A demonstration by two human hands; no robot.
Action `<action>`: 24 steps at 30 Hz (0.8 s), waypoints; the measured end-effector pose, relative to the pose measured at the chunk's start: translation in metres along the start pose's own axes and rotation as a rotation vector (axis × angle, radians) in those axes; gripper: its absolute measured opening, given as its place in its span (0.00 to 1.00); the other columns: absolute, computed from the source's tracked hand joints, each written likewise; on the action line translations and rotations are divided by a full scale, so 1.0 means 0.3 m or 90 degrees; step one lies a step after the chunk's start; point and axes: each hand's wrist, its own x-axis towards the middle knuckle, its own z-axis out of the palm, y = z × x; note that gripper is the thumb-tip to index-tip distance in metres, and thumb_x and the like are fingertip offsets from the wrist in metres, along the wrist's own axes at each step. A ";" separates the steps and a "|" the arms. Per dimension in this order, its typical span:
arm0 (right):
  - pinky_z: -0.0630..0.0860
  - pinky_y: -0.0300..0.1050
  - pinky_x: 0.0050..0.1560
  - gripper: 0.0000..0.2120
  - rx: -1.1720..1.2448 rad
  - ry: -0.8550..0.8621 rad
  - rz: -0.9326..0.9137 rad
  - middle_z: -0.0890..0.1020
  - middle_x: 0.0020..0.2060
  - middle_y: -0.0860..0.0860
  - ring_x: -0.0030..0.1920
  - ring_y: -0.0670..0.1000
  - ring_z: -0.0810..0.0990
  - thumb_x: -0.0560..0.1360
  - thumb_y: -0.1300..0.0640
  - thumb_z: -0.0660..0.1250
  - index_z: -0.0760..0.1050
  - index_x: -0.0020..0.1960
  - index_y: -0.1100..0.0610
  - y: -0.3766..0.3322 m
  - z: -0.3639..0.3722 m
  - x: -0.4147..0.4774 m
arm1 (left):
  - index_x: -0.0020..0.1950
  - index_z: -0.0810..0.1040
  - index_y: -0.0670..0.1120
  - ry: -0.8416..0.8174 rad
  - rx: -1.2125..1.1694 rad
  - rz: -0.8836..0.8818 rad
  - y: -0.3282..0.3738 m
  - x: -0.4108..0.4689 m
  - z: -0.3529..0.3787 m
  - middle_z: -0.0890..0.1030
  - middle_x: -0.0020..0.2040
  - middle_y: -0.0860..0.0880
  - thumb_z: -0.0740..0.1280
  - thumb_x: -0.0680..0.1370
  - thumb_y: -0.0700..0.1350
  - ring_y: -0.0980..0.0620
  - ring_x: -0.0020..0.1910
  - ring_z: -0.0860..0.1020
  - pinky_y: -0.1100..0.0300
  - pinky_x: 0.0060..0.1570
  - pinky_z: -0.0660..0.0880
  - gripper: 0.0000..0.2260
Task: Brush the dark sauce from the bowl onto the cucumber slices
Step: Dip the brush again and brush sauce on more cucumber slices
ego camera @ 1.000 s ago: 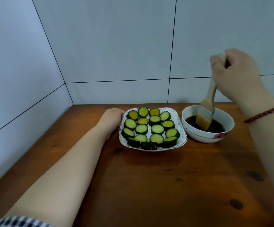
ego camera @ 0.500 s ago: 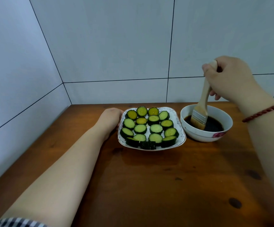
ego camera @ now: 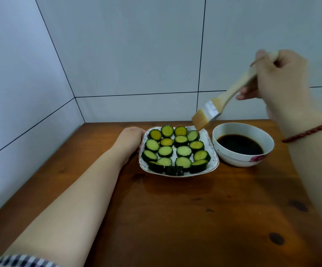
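Observation:
Several cucumber slices (ego camera: 178,149) lie in rows on a white square plate (ego camera: 213,162) on the wooden table. A few back slices look yellowish with sauce. To the plate's right stands a white bowl (ego camera: 241,161) with dark sauce (ego camera: 240,144). My right hand (ego camera: 279,78) grips the wooden handle of a flat brush (ego camera: 207,114), tilted down to the left. Its bristles hover at the plate's back right corner, by a cucumber slice there. My left hand (ego camera: 130,139) rests against the plate's left edge, its fingers curled at the rim.
The wooden table (ego camera: 175,218) runs into a corner of white tiled walls (ego camera: 127,54) behind and to the left. A red braided bracelet (ego camera: 310,131) circles my right wrist. The near part of the table is bare wood with dark knots.
My right hand has lifted the brush out of the sauce bowl and swung its bristles left over the plate's back right corner. My left hand stays at the plate.

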 end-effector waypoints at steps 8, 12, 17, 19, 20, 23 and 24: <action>0.82 0.47 0.29 0.11 -0.033 -0.126 0.082 0.79 0.33 0.61 0.27 0.55 0.85 0.82 0.54 0.62 0.71 0.43 0.59 0.103 0.098 -0.083 | 0.45 0.76 0.26 -0.002 -0.017 0.002 -0.002 0.000 -0.001 0.69 0.34 0.41 0.55 0.65 0.33 0.51 0.23 0.62 0.66 0.20 0.61 0.16; 0.83 0.48 0.29 0.12 -0.079 -0.101 0.054 0.79 0.34 0.62 0.26 0.55 0.84 0.82 0.53 0.62 0.70 0.42 0.58 0.099 0.063 -0.060 | 0.45 0.76 0.26 -0.001 -0.020 -0.004 -0.001 -0.002 0.000 0.67 0.28 0.44 0.55 0.65 0.32 0.51 0.22 0.62 0.66 0.19 0.60 0.16; 0.83 0.47 0.30 0.11 -0.036 -0.091 0.040 0.80 0.35 0.62 0.27 0.55 0.85 0.82 0.53 0.62 0.72 0.48 0.62 0.072 0.074 -0.063 | 0.44 0.78 0.28 -0.004 0.015 0.006 0.000 -0.001 -0.002 0.70 0.35 0.41 0.55 0.64 0.33 0.50 0.27 0.62 0.64 0.21 0.61 0.16; 0.83 0.48 0.30 0.11 -0.011 -0.125 0.056 0.79 0.33 0.61 0.27 0.55 0.85 0.82 0.54 0.62 0.71 0.47 0.62 0.069 0.100 -0.085 | 0.45 0.80 0.32 -0.004 0.006 0.004 -0.001 -0.001 -0.001 0.70 0.37 0.41 0.55 0.63 0.34 0.50 0.27 0.62 0.65 0.21 0.61 0.17; 0.83 0.49 0.30 0.11 -0.016 -0.141 0.057 0.79 0.33 0.61 0.28 0.55 0.85 0.82 0.54 0.63 0.71 0.45 0.61 0.071 0.109 -0.095 | 0.44 0.80 0.32 -0.005 0.000 0.002 -0.001 -0.001 -0.001 0.70 0.37 0.41 0.55 0.63 0.34 0.50 0.26 0.62 0.65 0.21 0.60 0.17; 0.85 0.52 0.32 0.12 -0.061 -0.150 0.051 0.80 0.33 0.60 0.28 0.55 0.85 0.82 0.54 0.63 0.70 0.43 0.59 0.078 0.101 -0.101 | 0.44 0.77 0.28 -0.004 0.008 0.006 -0.003 -0.002 -0.001 0.69 0.35 0.41 0.55 0.63 0.34 0.50 0.26 0.63 0.66 0.21 0.60 0.17; 0.85 0.53 0.33 0.12 -0.078 -0.146 0.043 0.80 0.33 0.60 0.28 0.54 0.85 0.82 0.54 0.63 0.71 0.44 0.60 0.080 0.091 -0.094 | 0.44 0.77 0.27 -0.004 0.011 0.008 -0.003 -0.002 -0.001 0.69 0.35 0.41 0.55 0.63 0.35 0.50 0.25 0.63 0.65 0.21 0.61 0.17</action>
